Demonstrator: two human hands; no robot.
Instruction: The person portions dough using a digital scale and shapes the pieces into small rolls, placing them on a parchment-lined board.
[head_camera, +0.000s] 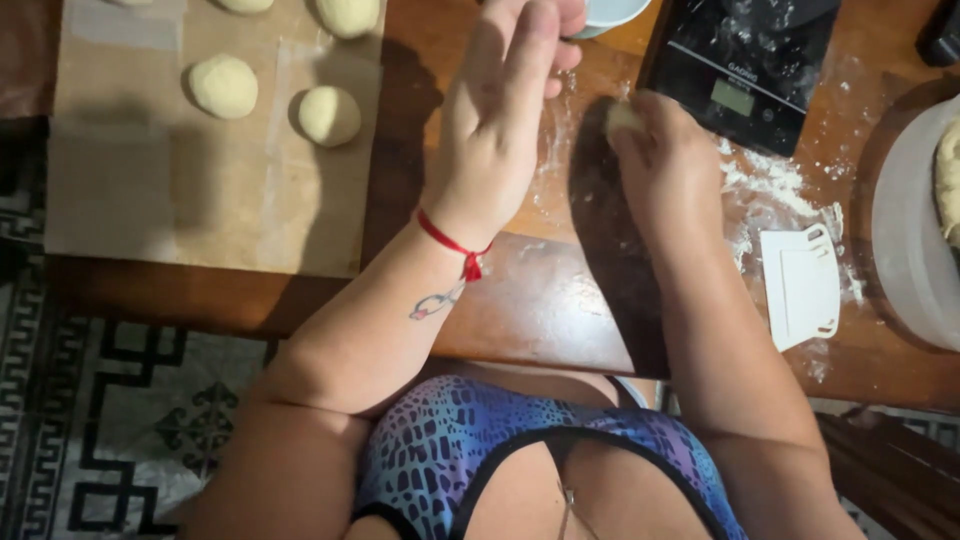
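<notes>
My right hand (668, 160) is cupped over a small pale piece of dough (622, 117), which it presses onto the floured wooden table (530, 300). Only the dough's top edge shows past the fingers. My left hand (505, 100) hovers above the table just left of it, with its fingers straight and together and nothing in it. A red string is tied round that wrist.
A sheet of brown baking paper (160, 190) at the left carries several round dough balls (223, 86). A black kitchen scale (745, 70) stands at the back right. A white plastic scraper (802, 285) lies in loose flour. A white bowl (910, 230) with dough is at the right edge.
</notes>
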